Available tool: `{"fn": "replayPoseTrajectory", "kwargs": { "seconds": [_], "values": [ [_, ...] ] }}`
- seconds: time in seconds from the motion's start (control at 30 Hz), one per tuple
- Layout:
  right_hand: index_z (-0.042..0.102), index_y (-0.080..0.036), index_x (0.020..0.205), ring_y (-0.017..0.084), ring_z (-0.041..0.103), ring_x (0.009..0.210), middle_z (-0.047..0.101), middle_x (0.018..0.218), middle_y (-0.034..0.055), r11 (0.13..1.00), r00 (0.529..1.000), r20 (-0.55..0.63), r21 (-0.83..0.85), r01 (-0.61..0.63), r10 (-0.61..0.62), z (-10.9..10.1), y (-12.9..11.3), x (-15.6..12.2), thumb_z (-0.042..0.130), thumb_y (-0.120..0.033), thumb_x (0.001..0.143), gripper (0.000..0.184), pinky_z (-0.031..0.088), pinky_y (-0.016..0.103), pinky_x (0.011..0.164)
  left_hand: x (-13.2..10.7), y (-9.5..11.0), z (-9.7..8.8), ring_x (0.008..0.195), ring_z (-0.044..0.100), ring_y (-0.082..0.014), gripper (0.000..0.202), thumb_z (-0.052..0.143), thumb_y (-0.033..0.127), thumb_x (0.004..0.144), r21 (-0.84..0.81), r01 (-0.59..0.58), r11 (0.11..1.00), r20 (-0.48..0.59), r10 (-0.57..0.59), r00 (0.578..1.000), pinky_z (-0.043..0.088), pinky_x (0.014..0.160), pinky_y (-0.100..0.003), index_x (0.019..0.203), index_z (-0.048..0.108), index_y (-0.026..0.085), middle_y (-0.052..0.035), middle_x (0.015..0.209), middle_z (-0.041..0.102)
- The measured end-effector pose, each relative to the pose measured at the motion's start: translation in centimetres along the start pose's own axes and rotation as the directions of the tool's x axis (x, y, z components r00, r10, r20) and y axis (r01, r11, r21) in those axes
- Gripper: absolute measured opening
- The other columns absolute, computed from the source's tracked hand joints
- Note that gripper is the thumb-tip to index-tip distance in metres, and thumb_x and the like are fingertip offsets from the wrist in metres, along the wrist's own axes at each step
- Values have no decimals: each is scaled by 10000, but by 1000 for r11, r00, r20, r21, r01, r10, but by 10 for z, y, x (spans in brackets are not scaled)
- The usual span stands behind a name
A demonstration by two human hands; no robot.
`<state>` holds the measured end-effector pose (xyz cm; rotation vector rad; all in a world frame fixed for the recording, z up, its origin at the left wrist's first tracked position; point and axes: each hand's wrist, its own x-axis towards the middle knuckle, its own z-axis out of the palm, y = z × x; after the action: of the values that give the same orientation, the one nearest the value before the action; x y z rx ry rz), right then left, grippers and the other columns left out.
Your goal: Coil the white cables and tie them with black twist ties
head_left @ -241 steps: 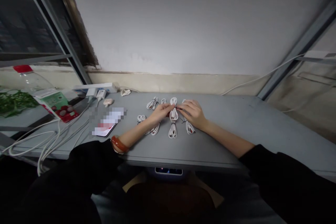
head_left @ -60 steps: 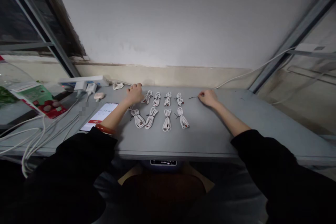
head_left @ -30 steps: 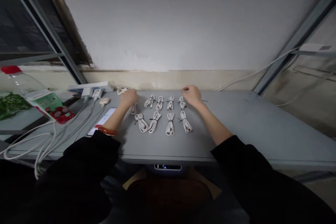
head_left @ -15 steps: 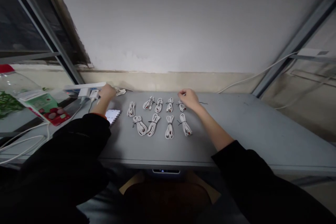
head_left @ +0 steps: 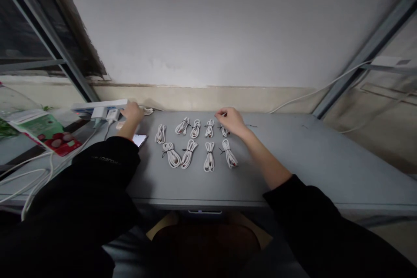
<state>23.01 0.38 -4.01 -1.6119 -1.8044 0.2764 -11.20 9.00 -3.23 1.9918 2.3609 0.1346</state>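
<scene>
Several white coiled cables lie on the grey table in two rows, each bundle bound with a thin black twist tie. My right hand rests at the back row's right end, fingers curled over a coiled bundle. To its right, a loose black twist tie lies on the table. My left hand is at the table's back edge, beside a white power strip and a small white object. Whether it holds anything is hidden.
A phone is mostly hidden behind my black left sleeve. Chargers sit in the power strip. A printed carton and a plastic bottle stand at the left among white cables. A wall and metal window frames surround the table's back.
My left hand has moved left, away from the bundles, to the power strip. My right hand has come left from the loose tie to the back row's right bundle. My left sleeve now covers most of the phone.
</scene>
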Motion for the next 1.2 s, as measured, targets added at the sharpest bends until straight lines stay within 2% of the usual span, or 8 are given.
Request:
{"fn": "replayPoseTrajectory", "kwargs": {
  "seconds": [0.23,0.43,0.6,0.73,0.9,1.03,1.13,1.2],
  "values": [
    [713,-192,836,233,649,909,733,923,75,1000,999,28,19,-18,17,-1,-3,-3,543,-224,852,173,465,373,842,7,1,12,1165,494,-294,708,181,624,913,-70,240,968,-221,-250,943,274,950,-474,1184,558,89,-93,1048,691],
    [717,-200,835,243,648,951,738,957,75,999,1000,-7,49,-2,2,-8,0,0,556,-231,845,164,463,391,888,-7,20,-4,1128,545,-278,563,351,521,923,-25,100,995,-251,-103,963,274,961,-477,1090,639,68,-103,1068,706],
    [737,-171,850,247,662,962,740,982,100,992,991,-131,129,12,5,-40,3,-1,573,-223,841,172,476,375,902,-44,81,-14,1089,611,-269,351,435,298,899,-10,-185,983,-320,172,932,314,1006,-442,1023,724,142,-118,1088,725],
    [747,-176,885,247,660,996,739,1012,97,980,975,-220,186,69,-27,-75,8,-21,580,-250,837,189,482,380,911,-101,143,-13,920,678,-211,265,530,272,847,-319,-629,709,-400,501,767,447,901,-349,927,759,165,-76,982,759],
    [751,-213,882,269,658,1013,743,1009,74,981,969,-246,178,77,-31,-118,23,-62,598,-412,826,258,495,410,888,-178,199,3,772,680,-161,208,577,258,838,-632,-713,304,-366,694,621,499,732,-296,878,755,158,-56,842,765],
    [750,-225,835,282,669,978,750,969,69,992,990,-118,98,85,-73,-131,42,-94,602,-499,810,313,505,428,861,-217,218,30,767,667,-193,176,579,198,839,-315,-843,436,-325,785,528,438,876,-437,826,754,189,-45,782,758],
    [747,-233,826,255,688,927,754,936,63,979,981,25,74,192,-194,-120,58,-118,587,-484,832,298,527,414,856,-233,221,51,869,650,-232,259,499,158,891,64,-944,324,-308,906,290,408,863,-461,812,740,210,-63,808,754],
    [746,-238,849,236,697,893,753,931,62,951,946,103,63,303,-308,-108,68,-133,565,-453,862,281,540,405,846,-240,220,60,850,645,-218,270,497,103,891,188,-945,267,-266,940,213,414,803,-426,811,728,217,-59,784,746]
  ]
}}
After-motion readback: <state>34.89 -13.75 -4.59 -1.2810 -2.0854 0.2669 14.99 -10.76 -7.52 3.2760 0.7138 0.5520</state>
